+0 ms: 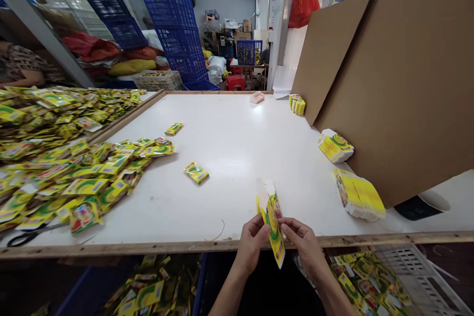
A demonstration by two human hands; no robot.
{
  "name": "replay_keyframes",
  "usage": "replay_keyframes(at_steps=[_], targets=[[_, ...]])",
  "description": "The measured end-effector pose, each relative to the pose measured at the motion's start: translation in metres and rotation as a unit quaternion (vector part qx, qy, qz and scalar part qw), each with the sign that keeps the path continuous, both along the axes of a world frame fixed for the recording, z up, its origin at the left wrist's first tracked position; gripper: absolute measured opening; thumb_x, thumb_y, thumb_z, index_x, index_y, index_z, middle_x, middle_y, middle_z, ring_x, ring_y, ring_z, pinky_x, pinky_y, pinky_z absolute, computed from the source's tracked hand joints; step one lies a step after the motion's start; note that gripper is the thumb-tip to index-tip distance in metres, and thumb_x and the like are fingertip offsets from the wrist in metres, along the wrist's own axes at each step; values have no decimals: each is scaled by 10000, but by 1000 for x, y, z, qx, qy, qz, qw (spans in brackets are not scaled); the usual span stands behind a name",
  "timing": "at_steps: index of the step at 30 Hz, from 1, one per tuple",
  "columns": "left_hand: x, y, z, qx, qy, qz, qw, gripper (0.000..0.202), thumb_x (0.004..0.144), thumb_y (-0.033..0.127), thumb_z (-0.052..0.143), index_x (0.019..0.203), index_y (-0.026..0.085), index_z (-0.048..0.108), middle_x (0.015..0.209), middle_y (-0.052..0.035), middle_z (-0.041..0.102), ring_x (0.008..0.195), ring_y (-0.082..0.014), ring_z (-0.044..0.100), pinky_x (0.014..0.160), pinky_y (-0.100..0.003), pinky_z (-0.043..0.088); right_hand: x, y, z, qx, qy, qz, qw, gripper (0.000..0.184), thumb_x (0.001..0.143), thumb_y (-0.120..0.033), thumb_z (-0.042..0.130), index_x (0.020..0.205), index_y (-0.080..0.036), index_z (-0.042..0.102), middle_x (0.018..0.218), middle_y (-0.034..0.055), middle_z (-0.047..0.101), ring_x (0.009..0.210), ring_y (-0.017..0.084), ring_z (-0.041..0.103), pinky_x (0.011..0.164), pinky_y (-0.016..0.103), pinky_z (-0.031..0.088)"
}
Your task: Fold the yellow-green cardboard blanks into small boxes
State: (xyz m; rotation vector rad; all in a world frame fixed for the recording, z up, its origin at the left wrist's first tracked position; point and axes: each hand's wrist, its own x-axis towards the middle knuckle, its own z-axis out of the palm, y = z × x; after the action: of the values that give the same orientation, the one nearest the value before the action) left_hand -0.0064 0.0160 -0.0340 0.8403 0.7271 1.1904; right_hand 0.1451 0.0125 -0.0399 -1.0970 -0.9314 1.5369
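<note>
Lower centre of frame: left hand [254,241] and right hand [302,238] both pinch a thin stack of yellow packets [273,222], held upright over the counter [240,148] front edge. Judged step: squaring the stack. Next needs flush edges and a firm grip.

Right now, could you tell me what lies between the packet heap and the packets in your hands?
One loose packet on bare white table, in the head view.

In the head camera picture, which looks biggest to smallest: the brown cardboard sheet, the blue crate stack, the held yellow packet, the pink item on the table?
1. brown cardboard sheet
2. blue crate stack, though farther away
3. yellow packet, boosted by nearness
4. pink item
</note>
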Motion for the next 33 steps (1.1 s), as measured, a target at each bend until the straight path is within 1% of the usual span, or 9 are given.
replay_keyframes(at_steps=[3, 9, 13, 15, 18, 22, 27, 29, 33], targets=[[0, -1, 0, 10, 24, 14, 1000, 402, 767, 394, 705, 1085, 148, 698, 1131, -129, 693, 1061, -281, 621, 974, -392, 448, 0, -2, 5, 2, -6, 15, 1000, 344, 715, -467, 750, 906, -183, 718, 989, 83, 732, 992, 254, 637, 909, 369, 483], [7, -2, -2, -26, 83, 62, 994, 340, 795, 412, 675, 998, 140, 690, 864, -72, 732, 668, -155, 632, 634, -248, 491, -4, -5, 0, -2, -17, -3, 1000, 408, 659, -513, 774, 827, -153, 680, 810, 82, 717, 770, 248, 650, 725, 366, 520], [10, -3, -5, -27, 104, 80, 991, 355, 822, 436, 633, 1036, 154, 620, 866, -70, 719, 722, -176, 644, 679, -277, 506, -8, -7, -11, 25, -65, -54, 996, 363, 723, -517, 719, 741, -173, 604, 684, 32, 642, 646, 185, 582, 615, 302, 489], [9, -5, -3, -19, 94, 83, 992, 457, 829, 387, 639, 1214, 201, 478, 982, -79, 709, 852, -200, 660, 771, -310, 511, -8, -8, -15, 48, -116, -60, 990, 334, 758, -492, 693, 822, -176, 604, 723, 19, 623, 590, 141, 525, 569, 265, 457], [3, -10, 5, -11, 96, 64, 993, 666, 829, 328, 649, 1364, 275, 256, 1082, -84, 684, 946, -211, 655, 832, -336, 500, -4, -8, -13, 91, -158, -37, 983, 459, 797, -446, 665, 1174, -211, 549, 916, 35, 634, 570, 108, 492, 563, 244, 447], [-9, -14, 18, 3, 77, -20, 997, 698, 817, 296, 665, 1393, 284, 271, 1110, -93, 662, 945, -220, 651, 840, -344, 491, 4, -8, 1, 134, -115, 28, 984, 553, 865, -441, 580, 1361, -262, 413, 1023, 56, 611, 728, 144, 575, 680, 269, 491], [-15, -16, 21, -14, 45, -109, 993, 420, 768, 281, 723, 1113, 225, 490, 901, -32, 656, 756, -170, 649, 684, -272, 483, 16, -8, 18, 144, -140, 101, 974, 290, 900, -454, 519, 1004, -207, 629, 781, 15, 599, 684, 148, 535, 606, 240, 428], [-14, -19, 20, -16, 36, -125, 991, 363, 758, 278, 734, 1018, 218, 489, 872, -13, 639, 718, -143, 629, 645, -238, 457, 19, -8, 21, 154, -191, 106, 964, 323, 914, -457, 492, 832, -189, 654, 706, 9, 569, 639, 141, 499, 572, 236, 385], [-10, -23, 18, -16, 36, -136, 990, 525, 800, 264, 697, 1217, 268, 380, 891, -8, 641, 723, -120, 611, 677, -229, 440, 18, -9, 17, 189, -243, 64, 949, 370, 913, -463, 490, 766, -190, 691, 729, 31, 551, 696, 169, 534, 623, 256, 408]])
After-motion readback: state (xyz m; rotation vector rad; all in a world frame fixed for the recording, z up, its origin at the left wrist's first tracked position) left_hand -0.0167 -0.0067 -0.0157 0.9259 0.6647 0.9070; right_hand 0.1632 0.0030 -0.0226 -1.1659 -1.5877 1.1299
